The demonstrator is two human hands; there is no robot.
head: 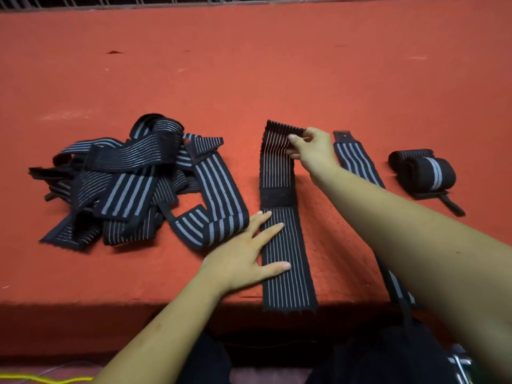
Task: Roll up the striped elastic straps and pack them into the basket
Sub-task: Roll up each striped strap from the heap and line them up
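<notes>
A long black strap with thin white stripes (285, 261) lies flat down the middle of the red table (249, 65), its near end hanging over the front edge. My left hand (246, 253) presses flat on its lower half. My right hand (310, 146) pinches the far end, which is lifted and folded back toward me. A tangled pile of striped straps (133, 184) lies to the left. Another flat strap (357, 159) runs under my right forearm. A rolled strap (426, 170) sits at the right. No basket is in view.
The red felt surface stretches far back to a wire mesh edge (194, 1). A yellow cord (41, 379) lies on the floor at bottom left. A metal object (460, 364) shows at bottom right near my lap.
</notes>
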